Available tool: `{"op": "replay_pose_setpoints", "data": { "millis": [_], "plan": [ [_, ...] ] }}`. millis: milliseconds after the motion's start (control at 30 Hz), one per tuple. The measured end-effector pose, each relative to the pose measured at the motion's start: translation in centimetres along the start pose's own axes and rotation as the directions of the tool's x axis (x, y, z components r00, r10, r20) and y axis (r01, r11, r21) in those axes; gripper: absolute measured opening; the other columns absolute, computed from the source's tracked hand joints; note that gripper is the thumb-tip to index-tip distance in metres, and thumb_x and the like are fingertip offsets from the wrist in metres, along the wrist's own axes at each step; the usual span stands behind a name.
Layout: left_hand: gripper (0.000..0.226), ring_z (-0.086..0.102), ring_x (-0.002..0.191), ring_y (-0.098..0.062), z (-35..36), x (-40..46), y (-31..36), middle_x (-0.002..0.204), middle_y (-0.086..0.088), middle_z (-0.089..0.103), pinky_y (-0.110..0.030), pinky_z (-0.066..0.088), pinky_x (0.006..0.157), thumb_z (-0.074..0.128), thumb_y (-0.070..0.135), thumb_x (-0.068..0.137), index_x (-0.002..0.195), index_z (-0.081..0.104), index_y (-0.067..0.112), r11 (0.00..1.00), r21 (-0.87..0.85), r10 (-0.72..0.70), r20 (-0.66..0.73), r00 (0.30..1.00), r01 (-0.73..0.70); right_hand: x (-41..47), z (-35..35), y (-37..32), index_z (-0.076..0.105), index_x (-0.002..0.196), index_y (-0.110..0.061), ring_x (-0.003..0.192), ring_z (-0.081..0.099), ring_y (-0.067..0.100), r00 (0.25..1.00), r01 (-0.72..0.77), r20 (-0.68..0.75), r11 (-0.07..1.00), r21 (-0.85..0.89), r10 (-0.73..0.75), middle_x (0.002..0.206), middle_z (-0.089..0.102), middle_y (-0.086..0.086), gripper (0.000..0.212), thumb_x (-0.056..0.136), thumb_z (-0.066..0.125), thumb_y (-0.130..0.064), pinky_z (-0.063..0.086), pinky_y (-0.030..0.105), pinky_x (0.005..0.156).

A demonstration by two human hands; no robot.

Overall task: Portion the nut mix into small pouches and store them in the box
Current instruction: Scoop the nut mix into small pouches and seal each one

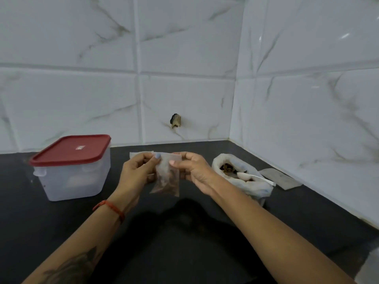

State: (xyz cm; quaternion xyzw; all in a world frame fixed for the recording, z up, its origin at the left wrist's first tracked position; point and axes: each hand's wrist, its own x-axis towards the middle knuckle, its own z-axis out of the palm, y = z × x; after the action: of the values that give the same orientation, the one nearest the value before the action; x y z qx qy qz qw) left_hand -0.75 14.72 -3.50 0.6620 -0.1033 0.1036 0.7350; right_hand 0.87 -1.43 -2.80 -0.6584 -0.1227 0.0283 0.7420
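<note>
Both hands, L (pixel 136 171) & R (pixel 193 171), pinched the pouch (pixel 165 181) top, hanging upright betw. them; lidded box (pixel 71 167) sat nearer L.

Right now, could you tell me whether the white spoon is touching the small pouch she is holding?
Apart. The head view shows the white spoon lying in the open nut mix bag, with the right hand between it and the small pouch.
</note>
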Motion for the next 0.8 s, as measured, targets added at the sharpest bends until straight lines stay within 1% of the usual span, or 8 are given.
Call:
{"op": "replay_pose_setpoints", "data": {
  "millis": [100, 167, 233, 400, 533, 667, 800],
  "plan": [
    [0.008, 0.068, 0.079, -0.020, 0.44, 0.29, -0.05, 0.086, -0.009, 0.068, -0.031, 0.057, 0.067, 0.061, 0.018, 0.089, 0.087, 0.066, 0.013, 1.000, -0.018, 0.004, -0.007, 1.000, -0.004, 0.16, -0.37, 0.46, 0.065, 0.083, -0.015, 0.073, 0.064, 0.015, 1.000, -0.001, -0.030, 0.999, 0.037, 0.002, 0.081, 0.068, 0.003, 0.008, 0.083, 0.067, -0.007, 0.052, 0.026, 0.072],
    [0.008, 0.068, 0.078, -0.019, 0.53, 0.29, -0.18, 0.086, -0.009, 0.067, -0.032, 0.058, 0.069, 0.061, 0.018, 0.089, 0.087, 0.066, 0.012, 1.000, -0.015, 0.010, -0.005, 1.000, -0.010, 0.07, -0.71, 0.44, 0.065, 0.077, -0.016, 0.073, 0.064, 0.014, 1.000, 0.013, -0.024, 0.999, 0.031, -0.013, 0.079, 0.067, 0.002, 0.010, 0.082, 0.068, -0.008, 0.052, 0.024, 0.070],
    [0.008, 0.067, 0.078, -0.019, 0.54, 0.22, -0.14, 0.088, -0.010, 0.066, -0.030, 0.058, 0.068, 0.061, 0.018, 0.088, 0.089, 0.065, 0.010, 1.000, -0.025, 0.010, 0.003, 1.000, -0.010, -0.10, -0.88, 0.47, 0.065, 0.075, -0.017, 0.073, 0.064, 0.013, 0.999, 0.032, -0.016, 0.999, 0.021, -0.031, 0.078, 0.067, 0.001, 0.011, 0.083, 0.067, -0.009, 0.051, 0.023, 0.069],
    [0.007, 0.068, 0.073, -0.011, 0.71, 0.06, 0.07, 0.087, -0.005, 0.066, -0.023, 0.056, 0.062, 0.061, 0.009, 0.086, 0.093, 0.062, 0.009, 0.998, -0.064, 0.013, 0.071, 0.997, -0.009, -0.54, -0.73, 0.41, 0.068, 0.080, -0.016, 0.074, 0.064, 0.013, 0.997, 0.074, 0.006, 0.997, -0.003, -0.074, 0.077, 0.068, 0.001, 0.008, 0.083, 0.066, -0.009, 0.052, 0.026, 0.072],
    [0.007, 0.069, 0.071, -0.009, 0.94, -0.08, -0.05, 0.084, -0.007, 0.069, -0.020, 0.055, 0.059, 0.061, 0.003, 0.085, 0.091, 0.065, 0.006, 0.996, -0.087, 0.022, 0.065, 0.998, -0.016, -0.75, -0.78, 0.25, 0.069, 0.083, -0.014, 0.075, 0.064, 0.014, 0.997, 0.082, -0.002, 0.997, 0.011, -0.082, 0.078, 0.068, 0.002, 0.005, 0.082, 0.067, -0.009, 0.052, 0.028, 0.075],
    [0.006, 0.069, 0.077, -0.013, 0.86, 0.03, -0.19, 0.085, -0.006, 0.070, -0.024, 0.056, 0.064, 0.063, 0.006, 0.085, 0.090, 0.066, 0.007, 0.998, -0.066, 0.022, 0.042, 0.999, -0.019, -0.75, -0.74, 0.32, 0.070, 0.087, -0.014, 0.079, 0.066, 0.014, 0.997, 0.080, -0.002, 0.997, 0.014, -0.080, 0.081, 0.070, 0.002, 0.005, 0.083, 0.067, -0.011, 0.052, 0.027, 0.074],
    [0.007, 0.067, 0.082, -0.017, 0.91, 0.00, -0.26, 0.087, -0.006, 0.070, -0.032, 0.055, 0.075, 0.063, 0.009, 0.086, 0.091, 0.067, 0.008, 0.999, -0.033, 0.017, 0.021, 1.000, -0.017, -0.81, -0.66, 0.43, 0.071, 0.090, -0.014, 0.088, 0.066, 0.018, 0.996, 0.090, -0.010, 0.996, -0.008, -0.090, 0.087, 0.071, 0.004, 0.008, 0.082, 0.069, -0.015, 0.053, 0.033, 0.082]
  ]
}}
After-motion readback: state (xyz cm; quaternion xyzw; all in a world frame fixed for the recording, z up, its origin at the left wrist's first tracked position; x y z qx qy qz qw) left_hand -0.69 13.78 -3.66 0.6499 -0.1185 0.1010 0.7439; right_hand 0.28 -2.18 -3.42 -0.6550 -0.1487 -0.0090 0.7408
